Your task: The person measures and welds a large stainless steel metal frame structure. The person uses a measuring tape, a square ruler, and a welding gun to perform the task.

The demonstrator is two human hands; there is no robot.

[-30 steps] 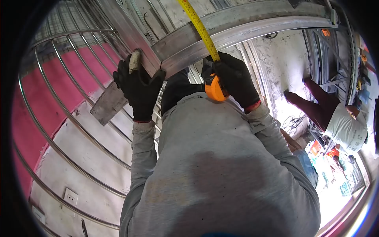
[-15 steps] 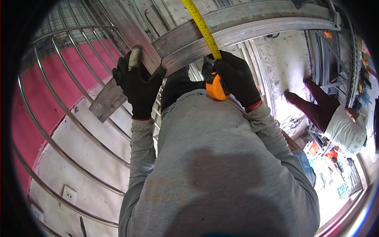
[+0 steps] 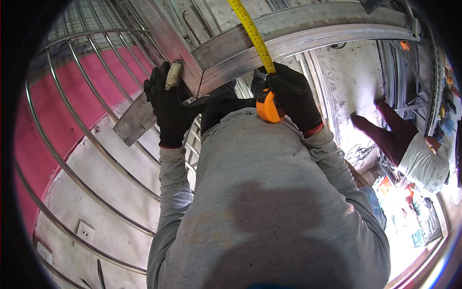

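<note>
Two metal bars meet in a corner above my body, the left bar (image 3: pixel 166 36) and the long right bar (image 3: pixel 298 43). Black-gloved, my left hand (image 3: pixel 172 113) is beside and below this corner, thumb and fingers apart. A worn, pale cylindrical piece (image 3: pixel 173 75) shows along its fingers; whether it is a wrapped finger or a separate thing is unclear. My right hand (image 3: pixel 294 94), also gloved, is closed on the orange tape measure (image 3: pixel 269 106). From there the yellow blade (image 3: pixel 252 33) runs up across the right bar, its far end out of view.
Curved metal railings (image 3: pixel 86 130) stand at the left before a pink and white wall. A short flat metal piece (image 3: pixel 134 120) lies near my left hand. At the right is another person (image 3: pixel 423 164), near more metal frames and cables (image 3: pixel 358 151).
The metal corner and both hands appear slightly shifted right in view. My left thumb has swung away from the corner and now points right, below it. My right hand keeps its hold on the tape measure.
</note>
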